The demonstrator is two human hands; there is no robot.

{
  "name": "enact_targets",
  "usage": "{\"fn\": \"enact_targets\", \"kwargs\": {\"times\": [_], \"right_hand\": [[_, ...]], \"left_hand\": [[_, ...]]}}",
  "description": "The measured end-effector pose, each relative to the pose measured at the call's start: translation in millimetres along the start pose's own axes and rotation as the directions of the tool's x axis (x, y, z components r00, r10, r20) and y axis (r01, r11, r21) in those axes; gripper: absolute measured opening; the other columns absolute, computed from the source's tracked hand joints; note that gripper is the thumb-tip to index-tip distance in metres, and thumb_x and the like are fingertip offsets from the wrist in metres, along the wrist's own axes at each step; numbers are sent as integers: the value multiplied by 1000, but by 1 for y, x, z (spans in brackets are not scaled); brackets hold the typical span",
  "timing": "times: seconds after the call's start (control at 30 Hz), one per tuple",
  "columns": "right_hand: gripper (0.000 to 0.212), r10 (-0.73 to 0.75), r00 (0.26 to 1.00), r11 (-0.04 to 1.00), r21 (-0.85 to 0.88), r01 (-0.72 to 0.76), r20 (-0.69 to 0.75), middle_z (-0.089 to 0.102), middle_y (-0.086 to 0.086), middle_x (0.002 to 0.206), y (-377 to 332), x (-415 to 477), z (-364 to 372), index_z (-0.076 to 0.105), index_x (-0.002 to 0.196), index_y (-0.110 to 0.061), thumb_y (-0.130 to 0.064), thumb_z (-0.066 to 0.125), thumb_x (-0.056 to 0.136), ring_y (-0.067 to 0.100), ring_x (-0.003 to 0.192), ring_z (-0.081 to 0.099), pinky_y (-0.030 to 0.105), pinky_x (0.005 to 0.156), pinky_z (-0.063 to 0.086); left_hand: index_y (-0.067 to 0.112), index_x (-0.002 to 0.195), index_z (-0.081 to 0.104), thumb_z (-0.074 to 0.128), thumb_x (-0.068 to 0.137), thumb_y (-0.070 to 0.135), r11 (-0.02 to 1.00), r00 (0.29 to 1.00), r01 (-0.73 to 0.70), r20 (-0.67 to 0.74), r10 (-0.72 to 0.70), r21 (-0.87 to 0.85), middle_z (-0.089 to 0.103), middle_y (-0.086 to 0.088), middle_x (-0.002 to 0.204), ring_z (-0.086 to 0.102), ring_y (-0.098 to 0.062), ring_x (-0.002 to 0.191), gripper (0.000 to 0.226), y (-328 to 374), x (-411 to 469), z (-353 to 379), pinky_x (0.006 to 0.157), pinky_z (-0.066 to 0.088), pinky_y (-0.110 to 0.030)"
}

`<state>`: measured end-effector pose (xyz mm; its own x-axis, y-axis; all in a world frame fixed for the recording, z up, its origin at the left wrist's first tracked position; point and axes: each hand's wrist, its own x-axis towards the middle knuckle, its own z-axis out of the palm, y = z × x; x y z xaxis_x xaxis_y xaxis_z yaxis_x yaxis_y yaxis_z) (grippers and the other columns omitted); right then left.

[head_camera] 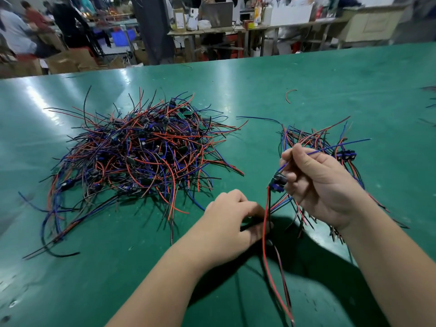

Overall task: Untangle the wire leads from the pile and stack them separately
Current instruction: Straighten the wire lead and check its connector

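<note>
Nearest you, at the table's (306, 74) front edge, your left hand (230, 223) is knuckles-up with its fingers curled in. It pinches the red and black tails of one lead (276, 184). Below that pinch the tails hang loose, past the edge and down to the bottom of the view.

Just right and higher, your right hand (318, 185) is lifted off the table, fingers bent. It grips the same lead at its small dark component, and the blue wire runs up between thumb and forefinger and sticks out to the right. Both hands hold this one lead, clear of the heaps.

Behind and under your right hand lies the stack (313, 138). Its sorted leads lie roughly side by side, wires fanning away from you, with a few dark blue components bunched at its right side.

Left of both hands, well apart from the stack, sits the pile (141, 156). It is a big tangled mound of red, blue and black wires with small boards mixed in, ends sticking out all round.

Farther back, one stray wire (288, 94), red and curved, lies alone on the green top.

Beyond the table are cluttered benches (212, 31), cartons (70, 60) and people (16, 31), all blurred.
</note>
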<state>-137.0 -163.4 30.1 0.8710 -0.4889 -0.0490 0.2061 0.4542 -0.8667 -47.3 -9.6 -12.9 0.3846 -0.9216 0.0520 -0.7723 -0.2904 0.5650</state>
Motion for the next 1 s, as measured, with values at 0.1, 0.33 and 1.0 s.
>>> {"fn": "enact_targets", "kwargs": {"times": [0.1, 0.33, 1.0], "right_hand": [[24, 5, 1000, 997, 71, -3, -16, 54, -3, 60, -3, 0, -1, 71, 58, -17, -30, 58, 72, 0, 41, 47, 11, 40, 43], [25, 28, 999, 981, 191, -33, 30, 55, -5, 60, -4, 2, -5, 70, 62, -17, -31, 55, 76, -1, 38, 42, 6, 36, 34], [22, 129, 989, 963, -249, -107, 75, 67, -1, 66, 23, 0, 7, 76, 76, -14, -16, 74, 54, 7, 57, 57, 18, 52, 36]], "left_hand": [[29, 92, 67, 59, 88, 43, 998, 994, 67, -89, -67, 0, 45, 7, 87, 49, -14, 87, 16, 1, -2, -3, 86, 43, -34], [26, 90, 72, 45, 87, 52, 675, 790, 591, -484, -375, 442, 52, 1, 93, 55, -25, 93, 38, -14, -4, -28, 80, 38, -35], [12, 76, 77, 72, 70, 34, 610, 956, -26, -198, -216, -792, 73, -6, 72, 65, -14, 66, 23, 13, 4, -5, 67, 55, -31]]}}
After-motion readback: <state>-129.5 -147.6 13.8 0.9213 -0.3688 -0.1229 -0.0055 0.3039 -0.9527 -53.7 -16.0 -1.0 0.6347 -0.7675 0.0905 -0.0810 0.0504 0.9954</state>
